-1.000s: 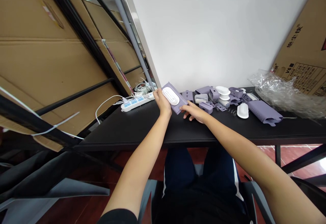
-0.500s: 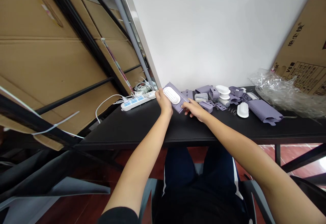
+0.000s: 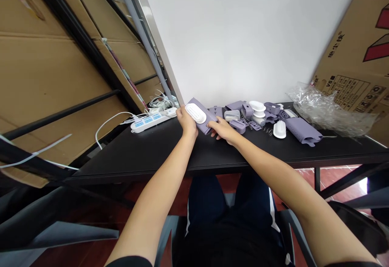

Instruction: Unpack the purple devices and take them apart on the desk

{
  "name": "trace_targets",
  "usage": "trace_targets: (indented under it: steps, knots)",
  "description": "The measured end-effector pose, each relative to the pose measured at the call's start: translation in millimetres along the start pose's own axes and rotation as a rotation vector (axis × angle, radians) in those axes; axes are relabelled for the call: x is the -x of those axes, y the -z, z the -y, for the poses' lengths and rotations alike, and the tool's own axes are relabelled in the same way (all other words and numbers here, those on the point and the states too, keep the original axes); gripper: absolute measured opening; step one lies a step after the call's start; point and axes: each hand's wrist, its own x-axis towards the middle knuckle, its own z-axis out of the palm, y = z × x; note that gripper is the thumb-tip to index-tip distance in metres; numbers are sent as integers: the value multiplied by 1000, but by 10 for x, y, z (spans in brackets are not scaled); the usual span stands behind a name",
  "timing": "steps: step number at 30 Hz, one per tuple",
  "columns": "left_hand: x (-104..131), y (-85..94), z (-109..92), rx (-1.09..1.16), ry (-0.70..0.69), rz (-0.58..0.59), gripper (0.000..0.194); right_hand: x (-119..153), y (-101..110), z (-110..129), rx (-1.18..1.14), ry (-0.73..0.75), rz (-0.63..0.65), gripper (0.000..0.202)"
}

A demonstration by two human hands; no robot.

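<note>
Just above the black table, both hands hold a purple plastic housing (image 3: pixel 206 115), tilted. On its face lies a white oval ribbed piece (image 3: pixel 196 113). My left hand (image 3: pixel 186 122) is closed around the left end, thumb at the edge of the white piece. My right hand (image 3: pixel 223 129) grips the lower right end between thumb and fingers; some of its fingertips are hidden under the housing. Right of the hands are a small purple oval part (image 3: pixel 237 127), a clear-and-white oval piece (image 3: pixel 232 115) and a stack of white oval parts (image 3: pixel 257 109).
A white power strip (image 3: pixel 153 120) with tangled cables lies left on the black table (image 3: pixel 136 153). Farther right are springs (image 3: pixel 268 131), a white oval part (image 3: pixel 279 129), a purple perforated sleeve (image 3: pixel 304 131) and crumpled clear plastic (image 3: pixel 328 109). Cardboard boxes (image 3: pixel 361 68) lean on both sides.
The view has swung a little to the right, so the scene sits farther left. Both hands keep their hold on the housing, which is turned slightly.
</note>
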Motion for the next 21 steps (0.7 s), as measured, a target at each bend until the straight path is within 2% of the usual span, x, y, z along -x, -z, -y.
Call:
trace_targets:
  steps: [4,10,16,21]
  knots:
    - [22,-23,-35,24,16,-15,25,-11,3,-29,-5,18,-9,23]
    - [21,-22,-134,74,-5,8,31,-45,-24,-94,-19,140,70,26]
    - [11,-38,-133,64,-33,-2,38,-30,-48,-77,30,92,12,27]
    - [8,-41,-127,96,-22,0,33,-39,-28,-88,63,128,44,30]
